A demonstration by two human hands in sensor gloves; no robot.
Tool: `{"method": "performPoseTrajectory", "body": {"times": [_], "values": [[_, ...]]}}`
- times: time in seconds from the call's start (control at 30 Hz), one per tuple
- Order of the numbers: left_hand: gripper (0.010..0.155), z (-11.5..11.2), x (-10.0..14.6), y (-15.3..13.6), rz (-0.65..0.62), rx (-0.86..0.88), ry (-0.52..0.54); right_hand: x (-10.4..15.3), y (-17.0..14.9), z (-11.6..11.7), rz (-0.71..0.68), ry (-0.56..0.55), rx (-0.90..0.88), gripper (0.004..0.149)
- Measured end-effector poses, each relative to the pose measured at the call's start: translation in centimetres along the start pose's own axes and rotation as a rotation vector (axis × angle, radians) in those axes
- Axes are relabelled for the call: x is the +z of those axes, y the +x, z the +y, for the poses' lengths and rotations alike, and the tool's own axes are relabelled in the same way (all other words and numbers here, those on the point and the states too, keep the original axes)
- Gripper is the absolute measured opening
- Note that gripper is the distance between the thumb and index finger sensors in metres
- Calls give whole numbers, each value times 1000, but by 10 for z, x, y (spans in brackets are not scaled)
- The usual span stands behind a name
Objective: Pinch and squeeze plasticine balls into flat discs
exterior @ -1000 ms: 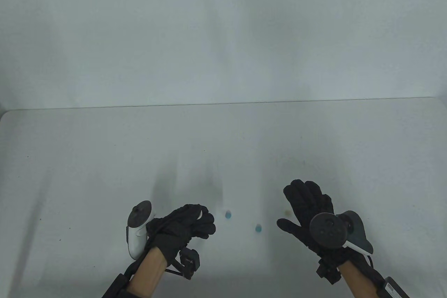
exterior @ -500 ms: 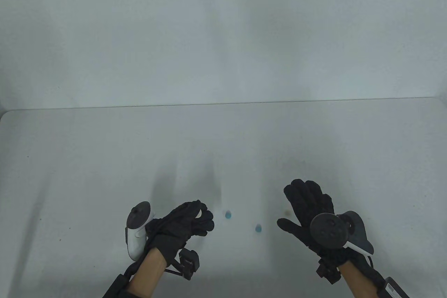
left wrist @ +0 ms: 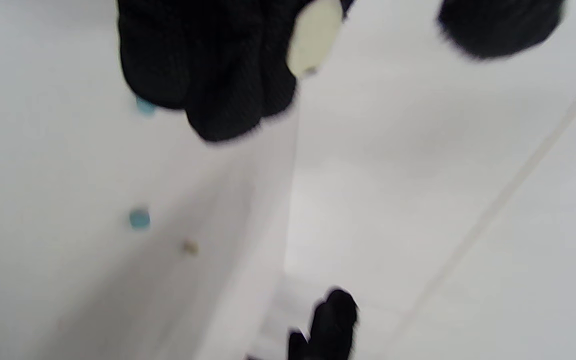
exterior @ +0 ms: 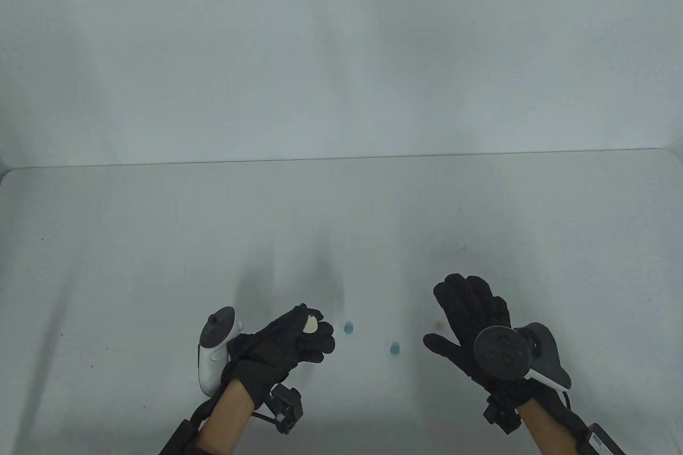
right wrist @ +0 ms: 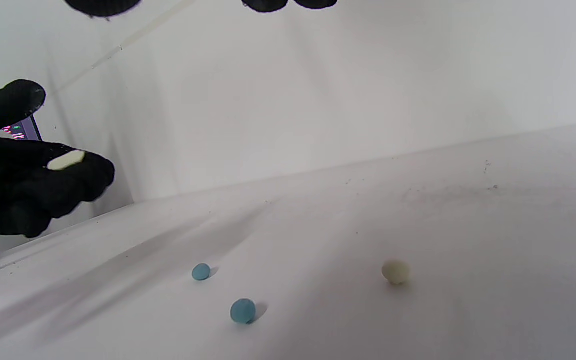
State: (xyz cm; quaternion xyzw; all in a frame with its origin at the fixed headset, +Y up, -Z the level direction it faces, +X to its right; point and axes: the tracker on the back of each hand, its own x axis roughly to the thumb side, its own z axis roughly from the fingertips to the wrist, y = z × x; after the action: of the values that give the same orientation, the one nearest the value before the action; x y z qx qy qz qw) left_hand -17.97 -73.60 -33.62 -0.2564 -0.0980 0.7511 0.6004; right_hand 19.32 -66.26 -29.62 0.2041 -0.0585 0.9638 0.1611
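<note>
Broad bare table [exterior: 160,241] lies beyond your hands: left hand [exterior: 291,343] holds a flattened cream disc [exterior: 310,324], right hand [exterior: 469,316] spread open beside two blue balls [exterior: 348,327].

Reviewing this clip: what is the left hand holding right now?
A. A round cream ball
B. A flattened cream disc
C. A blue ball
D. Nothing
B. The left hand holds a flattened cream disc at its fingertips; the right wrist view shows it thin and edge-on, while both blue balls and the round cream ball lie on the table.
</note>
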Motion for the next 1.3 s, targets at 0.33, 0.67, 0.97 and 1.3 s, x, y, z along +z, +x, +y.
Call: {"method": "performPoseTrajectory", "body": {"times": [0.33,0.67,0.97,1.3], "values": [[59,4,1,1,22,-34,105,0,0,0,1,2,1,81],[48,15,5,9,7,-200,207,0,0,-1,-4,-9,-5,81],[47,17,5,11,72,-357,268,1,0,-2,-10,-18,-8,81],[47,24,5,10,144,-553,323,2,1,-2,-13,-23,-12,81]]}}
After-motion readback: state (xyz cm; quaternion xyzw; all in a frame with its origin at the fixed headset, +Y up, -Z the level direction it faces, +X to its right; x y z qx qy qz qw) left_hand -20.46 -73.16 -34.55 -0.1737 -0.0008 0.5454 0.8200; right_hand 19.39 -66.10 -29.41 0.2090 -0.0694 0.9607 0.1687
